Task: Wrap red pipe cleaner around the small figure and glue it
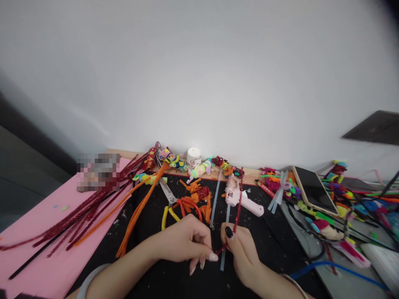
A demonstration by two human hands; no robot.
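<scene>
Head view, 2 hands, left (187, 241), right (241, 249), pinching red pipe cleaner (237, 211)

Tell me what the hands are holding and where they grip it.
Both hands, left hand and right hand, pinch the lower end of a red glitter pipe cleaner.

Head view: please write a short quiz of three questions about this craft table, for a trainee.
1. True or false: both hands grip the red glitter pipe cleaner.
2. Which thing lies directly beyond the right hand?
A. the pink glue gun
B. the phone
C. the white jar
3. Fill in: the scissors with yellow handles lie just beyond the ____ hand.

Key:
1. True; the fingers of the two hands meet at its lower end.
2. A
3. left
</scene>
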